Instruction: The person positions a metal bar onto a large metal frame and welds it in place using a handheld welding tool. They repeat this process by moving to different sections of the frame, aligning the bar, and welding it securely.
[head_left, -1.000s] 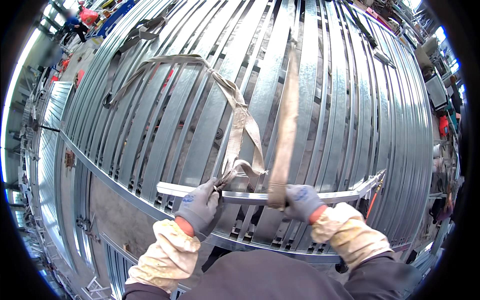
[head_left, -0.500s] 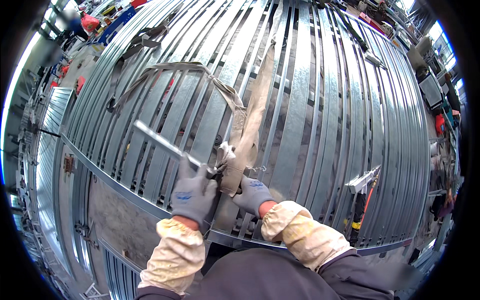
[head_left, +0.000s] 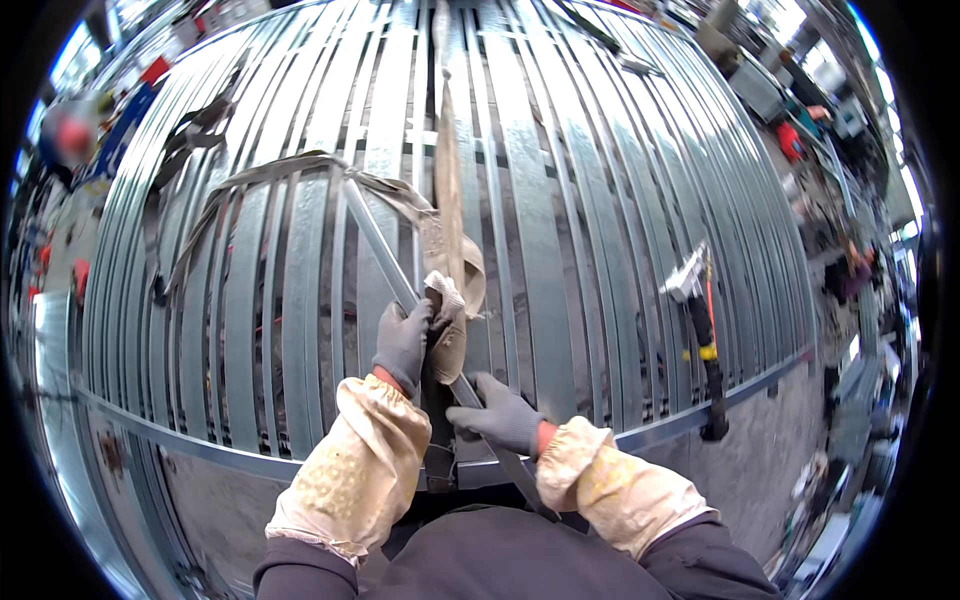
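My left hand [head_left: 403, 345], in a grey glove, is closed around the lower part of a slim metal bar [head_left: 376, 235], which slants up and away to the left. Just right of that hand, a beige webbing strap [head_left: 450, 190] comes down from the far side and ends in a thick folded loop, with a whitish cloth-like wrap [head_left: 445, 292] at it. My right hand [head_left: 505, 415], also gloved, pinches a flat grey strip [head_left: 512, 468] below the loop. The strip lines up with the bar; whether they are one piece I cannot tell. A dark band [head_left: 438, 430] hangs between my hands.
Long galvanized metal profiles [head_left: 300, 330] lie in parallel over a frame with a near edge rail [head_left: 220, 450]. A second webbing length [head_left: 260, 172] bends left across them. At right lie a short metal piece [head_left: 686, 275] and a black tool with a yellow band [head_left: 708, 352].
The bar has swung from a shallow slant to a steeper one. My right hand has moved from beside the strap's end to the grey strip lower down. The view has shifted.
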